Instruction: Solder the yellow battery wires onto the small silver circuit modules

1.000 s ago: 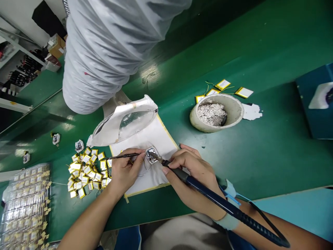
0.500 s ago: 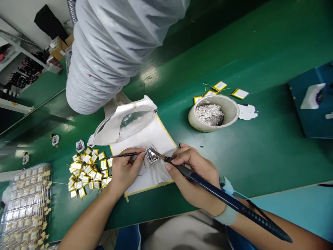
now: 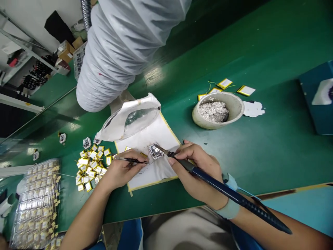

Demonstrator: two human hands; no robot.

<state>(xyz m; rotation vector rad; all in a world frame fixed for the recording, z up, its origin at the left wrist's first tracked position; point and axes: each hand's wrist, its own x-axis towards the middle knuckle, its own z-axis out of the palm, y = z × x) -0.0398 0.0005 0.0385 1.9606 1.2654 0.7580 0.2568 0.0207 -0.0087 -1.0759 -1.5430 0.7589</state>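
The soldering iron [image 3: 215, 183] was gripped like a pen by the closed right hand [image 3: 199, 172]; its long axis was slanted from lower right to upper left, its tip aimed at the white-cased circuit board [image 3: 156, 152]. A slim dark tool [image 3: 131, 159] was pinched in the left hand [image 3: 123, 172], just left of the board. The board was laid face up on the yellow-edged sheet [image 3: 148, 175], near the table's [image 3: 249, 156] front edge. Room was narrowed leftward by batteries [image 3: 92, 174], beyond by a white hood [image 3: 114, 128]; rightward, open space was left before the cup [image 3: 203, 121].
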